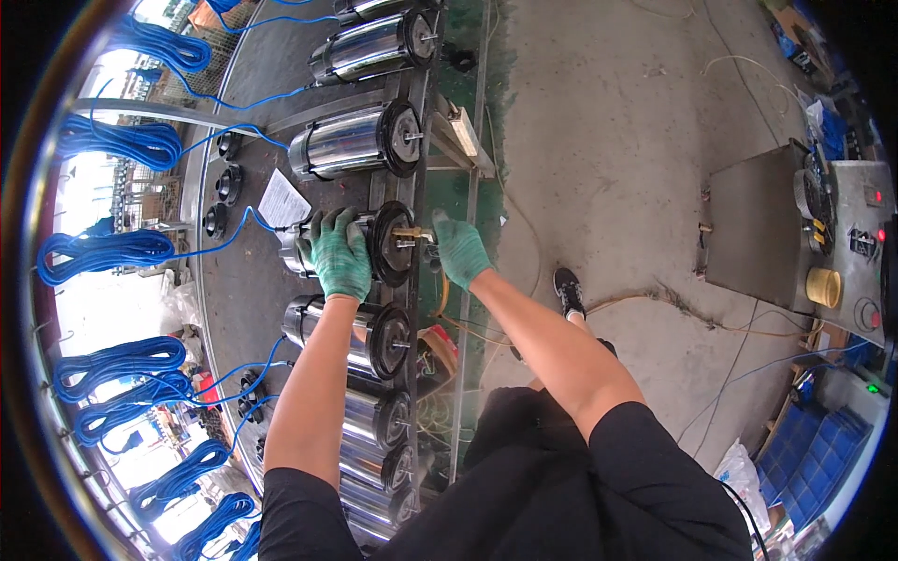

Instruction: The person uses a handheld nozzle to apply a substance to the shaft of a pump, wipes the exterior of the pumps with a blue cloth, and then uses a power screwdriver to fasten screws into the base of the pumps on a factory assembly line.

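My left hand [340, 262], in a green glove, lies over a shiny metal motor [293, 245] on the bench, its fingers curved round the casing. The motor lies on its side, its black end cap [391, 266] facing right with a short shaft sticking out. In a matching glove, my right hand [459, 251] is closed on a brass-coloured fitting [408, 233] that reaches to the end cap. Whether its tip goes into the cap I cannot tell. Below this hand hangs a yellowish hose [443, 292]; the glove hides where it joins.
More motors [360, 140] lie in a row along the dark bench [245, 280]. Coiled blue cables [112, 254] hang at the left and run to them. A paper sheet [282, 200] and black round parts [227, 184] lie behind. Hoses [645, 295] cross the floor towards a metal cabinet [756, 229].
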A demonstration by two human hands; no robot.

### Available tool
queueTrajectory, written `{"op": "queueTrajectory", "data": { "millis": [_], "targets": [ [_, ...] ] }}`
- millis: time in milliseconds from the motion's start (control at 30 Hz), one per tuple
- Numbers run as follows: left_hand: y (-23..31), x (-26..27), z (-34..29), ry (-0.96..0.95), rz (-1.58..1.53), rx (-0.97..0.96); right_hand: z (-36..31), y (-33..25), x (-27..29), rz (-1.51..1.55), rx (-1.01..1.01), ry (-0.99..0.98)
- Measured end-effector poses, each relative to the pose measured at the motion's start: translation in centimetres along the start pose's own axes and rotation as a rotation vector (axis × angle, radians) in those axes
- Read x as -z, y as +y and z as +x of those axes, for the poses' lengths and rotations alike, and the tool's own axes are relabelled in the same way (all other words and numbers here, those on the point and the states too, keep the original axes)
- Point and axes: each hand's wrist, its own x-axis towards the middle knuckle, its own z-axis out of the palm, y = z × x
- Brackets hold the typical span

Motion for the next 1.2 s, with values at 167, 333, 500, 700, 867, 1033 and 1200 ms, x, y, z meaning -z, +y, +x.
{"op": "queueTrajectory", "data": {
  "millis": [167,333,500,700,867,1033,1200],
  "targets": [
    [-0.4,0.1,0.0,-0.001,0.008,0.005,-0.1,-0.3,-0.3,0.03,-0.051,-0.024],
    [0.1,-0.3,0.4,-0.019,-0.095,0.029,-0.1,-1.4,0.8,0.004,-0.038,-0.064],
    [-1.6,-1.9,0.5,-0.083,-0.201,-0.066,1.1,2.5,-0.5,-0.393,0.255,0.014],
    [-1.3,-1.4,0.0,-0.006,-0.017,-0.006,0.3,-1.3,0.4,-0.049,-0.032,-0.048],
    [-2.1,-1.1,-0.7,0.012,0.021,0.003,0.2,-1.7,-0.3,0.039,-0.163,-0.129],
    [-2.6,-2.9,-0.2,-0.067,-0.174,0.046,1.1,3.2,-0.9,-0.508,0.335,0.04],
    [-3.2,-0.3,-1.0,-0.113,-0.087,0.079,-1.9,-4.7,0.5,0.254,-0.313,-0.211]
  ]
}}
